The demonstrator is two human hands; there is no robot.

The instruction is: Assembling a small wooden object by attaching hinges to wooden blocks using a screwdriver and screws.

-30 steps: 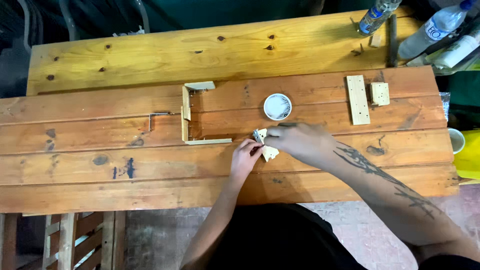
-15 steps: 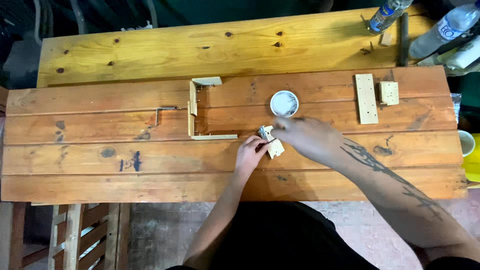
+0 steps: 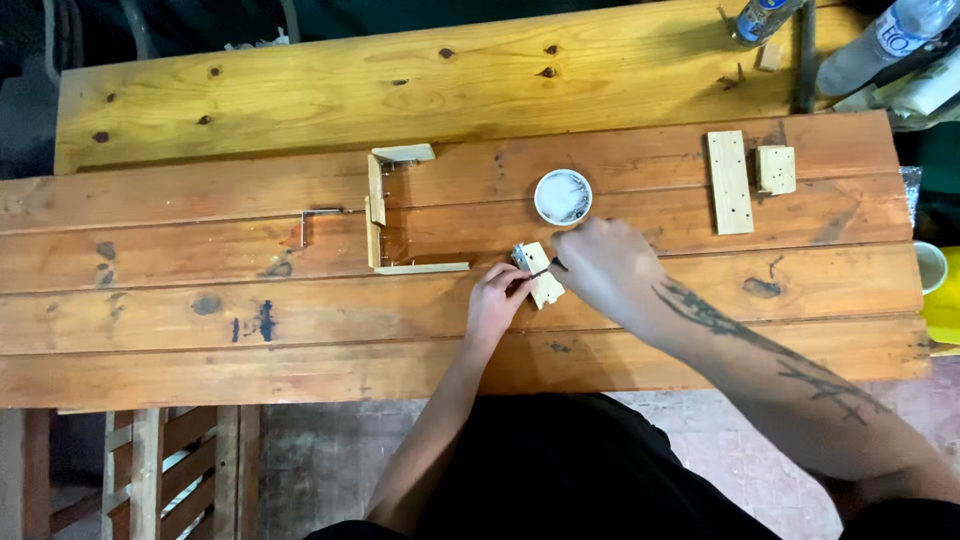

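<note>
Wood block (tilted) between left hand, right hand.

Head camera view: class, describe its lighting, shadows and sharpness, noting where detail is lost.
Head view: even, soft light on the plank table, no glare; faint shadows under the left hand and right hand; knots and the small wooden block fairly sharp; the white dish contents too small to tell; top edge and under-table area fall into darkness.

My right hand covers part of the small wood block, and whatever thin tool it pinches is too small to tell. The bottles and yellow cup are cut off by the edges.
</note>
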